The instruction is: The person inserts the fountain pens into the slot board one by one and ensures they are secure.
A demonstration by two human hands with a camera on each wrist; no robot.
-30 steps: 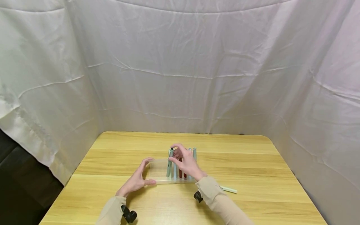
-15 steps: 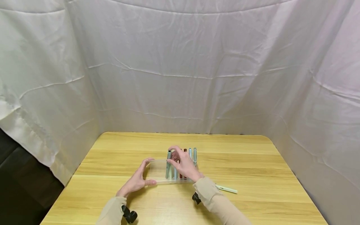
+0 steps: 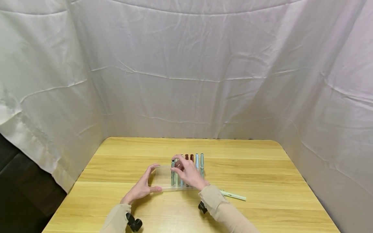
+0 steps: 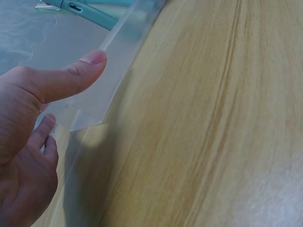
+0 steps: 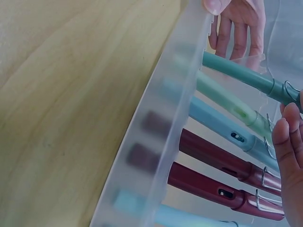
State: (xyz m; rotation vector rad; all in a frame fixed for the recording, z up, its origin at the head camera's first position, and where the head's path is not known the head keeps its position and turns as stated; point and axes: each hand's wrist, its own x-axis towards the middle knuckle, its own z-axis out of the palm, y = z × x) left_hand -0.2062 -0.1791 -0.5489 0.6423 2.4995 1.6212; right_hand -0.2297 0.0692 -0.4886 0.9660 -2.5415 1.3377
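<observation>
My left hand (image 3: 142, 185) grips the left end of a clear plastic pen tray (image 3: 162, 177), its thumb on the front wall and its other fingers round the far side. My right hand (image 3: 190, 173) pinches a teal pen (image 5: 239, 73) near its cap, at the left end of the row in the tray. Beside it in the right wrist view lie a light green pen (image 5: 222, 97), a light blue pen (image 5: 215, 120) and two dark red pens (image 5: 208, 149). Another light blue pen (image 3: 197, 160) and a grey-teal pen (image 3: 202, 160) are at the row's right end.
A loose pale green pen (image 3: 234, 195) lies on the wooden table (image 3: 276, 181), right of the tray and partly behind the right sleeve. Light grey curtains (image 3: 192, 97) surround the table at the back and sides.
The teal pen has shifted left and down into the tray with my right hand, uncovering the light green pen and the tops of the dark red pens. My left hand stays put.
</observation>
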